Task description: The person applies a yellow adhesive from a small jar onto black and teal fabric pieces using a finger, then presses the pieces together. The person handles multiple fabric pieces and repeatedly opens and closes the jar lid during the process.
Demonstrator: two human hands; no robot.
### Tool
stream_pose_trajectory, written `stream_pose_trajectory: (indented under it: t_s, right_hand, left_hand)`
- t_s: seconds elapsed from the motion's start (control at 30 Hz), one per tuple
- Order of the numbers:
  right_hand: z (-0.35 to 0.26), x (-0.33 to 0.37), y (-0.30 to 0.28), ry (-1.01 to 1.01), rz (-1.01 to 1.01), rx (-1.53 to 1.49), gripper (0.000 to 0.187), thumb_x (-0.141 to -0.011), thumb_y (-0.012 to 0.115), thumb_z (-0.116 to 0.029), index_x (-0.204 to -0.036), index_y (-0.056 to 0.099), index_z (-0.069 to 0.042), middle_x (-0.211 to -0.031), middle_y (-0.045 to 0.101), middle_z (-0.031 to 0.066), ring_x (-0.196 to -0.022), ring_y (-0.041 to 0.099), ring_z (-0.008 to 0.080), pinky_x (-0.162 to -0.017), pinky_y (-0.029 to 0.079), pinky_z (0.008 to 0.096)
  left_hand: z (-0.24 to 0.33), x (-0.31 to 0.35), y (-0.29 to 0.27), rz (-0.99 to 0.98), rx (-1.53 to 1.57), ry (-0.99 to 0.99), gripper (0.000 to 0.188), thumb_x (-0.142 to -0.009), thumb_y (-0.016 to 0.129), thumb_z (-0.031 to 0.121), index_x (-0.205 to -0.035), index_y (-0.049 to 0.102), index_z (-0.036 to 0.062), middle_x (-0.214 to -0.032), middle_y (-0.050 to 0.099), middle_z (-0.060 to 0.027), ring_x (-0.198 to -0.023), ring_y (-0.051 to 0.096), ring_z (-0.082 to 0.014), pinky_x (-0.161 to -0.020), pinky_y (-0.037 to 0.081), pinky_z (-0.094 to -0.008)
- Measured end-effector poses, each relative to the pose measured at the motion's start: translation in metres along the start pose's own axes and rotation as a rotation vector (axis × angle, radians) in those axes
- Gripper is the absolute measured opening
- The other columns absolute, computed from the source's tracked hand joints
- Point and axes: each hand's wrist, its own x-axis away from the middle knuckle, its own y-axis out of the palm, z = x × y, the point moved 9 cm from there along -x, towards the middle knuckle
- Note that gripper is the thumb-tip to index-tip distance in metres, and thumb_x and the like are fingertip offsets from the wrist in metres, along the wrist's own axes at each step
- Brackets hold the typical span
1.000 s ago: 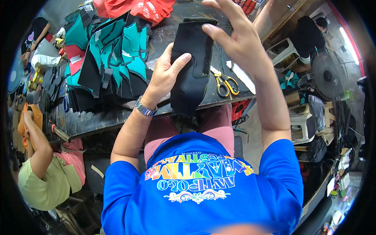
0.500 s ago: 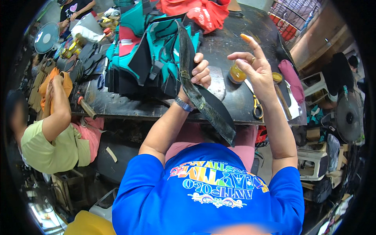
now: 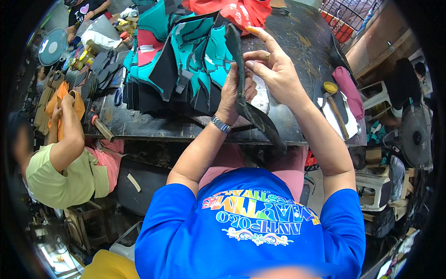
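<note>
A long black strip of material (image 3: 260,121) hangs upright and bent over the table's near edge, its lower end dangling toward my lap. My left hand (image 3: 232,90) is wrapped round its middle, the fingers on the far side. Close on the right is my right hand (image 3: 278,72), fingers apart, the index stretched upward with an amber smear on its tip. Its thumb is right by the strip; whether they touch I cannot tell. Beyond my left hand stand stacked teal and black cut pieces (image 3: 186,60).
On the black table (image 3: 302,46) a yellow round lid (image 3: 330,87), a hammer (image 3: 338,116) and a maroon cloth roll (image 3: 347,93) lie to the right. A red plastic bag (image 3: 246,14) sits at the back. At left, a co-worker (image 3: 65,172) handles an orange piece (image 3: 76,104).
My right hand has moved left and up to the strip, and now covers where the amber jar and scissors showed. The strip has turned more edge-on in my left hand.
</note>
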Motion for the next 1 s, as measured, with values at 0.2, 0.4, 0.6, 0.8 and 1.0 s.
stream_pose_trajectory:
  t_s: [0.2,0.4,0.6,0.8,1.0]
  right_hand:
    - [0.01,0.008,-0.024,0.116,0.061,-0.185,0.065,-0.091,0.061,0.003,-0.15,0.035,-0.006,-0.109,0.067,0.0121,-0.102,0.063,0.0145,-0.095,0.047,0.0289]
    - [0.028,0.019,-0.036,0.273,0.033,-0.454,0.068,-0.084,0.057,0.001,-0.148,0.035,-0.004,-0.103,0.066,0.0106,-0.095,0.064,0.0174,-0.093,0.05,0.0315]
    - [0.044,0.02,-0.054,0.337,0.038,-0.679,0.067,-0.083,0.056,0.001,-0.146,0.034,-0.003,-0.101,0.063,0.0108,-0.09,0.065,0.0182,-0.084,0.055,0.0321]
    - [0.058,0.022,-0.069,0.418,0.037,-0.752,0.066,-0.083,0.058,0.003,-0.143,0.034,-0.003,-0.097,0.063,0.0097,-0.08,0.065,0.0159,-0.074,0.056,0.0302]
    - [0.055,0.025,-0.076,0.403,0.064,-0.75,0.071,-0.08,0.06,0.008,-0.145,0.035,-0.005,-0.089,0.063,0.0055,-0.078,0.064,0.0121,-0.067,0.054,0.0236]
  left_hand:
    - [0.014,0.004,-0.019,0.402,-0.397,0.182,0.026,-0.102,0.054,0.039,-0.107,0.056,0.0133,-0.066,0.047,0.0053,-0.049,0.042,-0.0038,-0.042,0.034,-0.0205]
    - [0.01,0.004,-0.025,0.407,-0.282,0.232,0.019,-0.098,0.065,0.022,-0.109,0.055,0.0097,-0.101,0.067,-0.0026,-0.087,0.065,-0.0081,-0.073,0.056,-0.0221]
    - [0.01,0.005,-0.027,0.452,-0.293,0.277,0.016,-0.094,0.068,0.011,-0.103,0.055,0.0096,-0.101,0.067,-0.0046,-0.088,0.066,-0.0116,-0.078,0.057,-0.0246]
    - [0.001,0.002,-0.001,0.358,-0.221,0.041,0.018,-0.09,0.066,0.005,-0.106,0.057,0.006,-0.104,0.067,-0.0069,-0.098,0.067,-0.0168,-0.088,0.056,-0.0302]
    - [-0.005,-0.004,0.024,0.177,-0.334,-0.228,0.047,-0.083,0.064,0.003,-0.128,0.053,-0.002,-0.115,0.065,-0.0108,-0.104,0.066,-0.0208,-0.094,0.053,-0.0346]
